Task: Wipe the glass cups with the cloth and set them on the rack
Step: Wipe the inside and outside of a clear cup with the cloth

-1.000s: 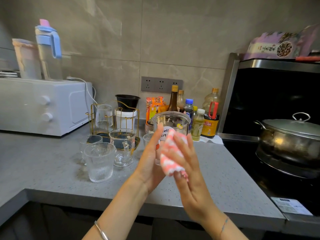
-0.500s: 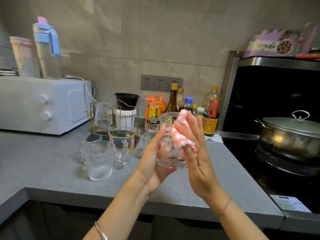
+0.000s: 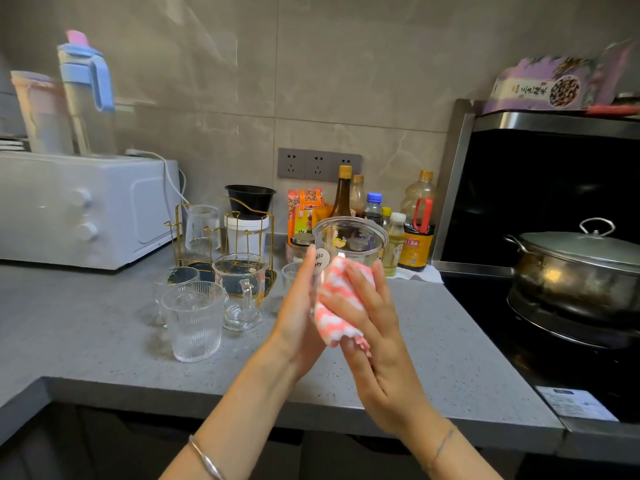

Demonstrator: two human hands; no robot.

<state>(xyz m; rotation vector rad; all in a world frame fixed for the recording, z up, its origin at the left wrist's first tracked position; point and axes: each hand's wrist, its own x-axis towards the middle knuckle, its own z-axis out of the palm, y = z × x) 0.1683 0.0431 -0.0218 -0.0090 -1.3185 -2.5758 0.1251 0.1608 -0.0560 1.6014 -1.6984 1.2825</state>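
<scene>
A clear glass cup [image 3: 349, 239] with a small sticker is held upright above the grey counter [image 3: 86, 327] by my left hand [image 3: 298, 317], which cups its left side. My right hand [image 3: 377, 344] presses a pink-and-white cloth [image 3: 334, 301] against the cup's near right side. A gold wire rack [image 3: 221, 237] stands behind to the left, with one inverted ribbed glass [image 3: 202, 226] on it. A ribbed glass [image 3: 192, 323], a handled glass mug [image 3: 240, 289] and two smaller glasses [image 3: 173, 280] stand on the counter in front of the rack.
A white microwave [image 3: 86, 209] with jugs on top stands at the left. Sauce bottles [image 3: 415, 233] and a snack bag line the back wall. A black stove with a lidded steel pot [image 3: 575, 271] is at the right. A white tub topped by a black bowl [image 3: 250, 216] stands behind the rack.
My right hand slid the cloth up to the cup's rim while the cup tilted, then back down its side. The cup is upright again in my left hand.
</scene>
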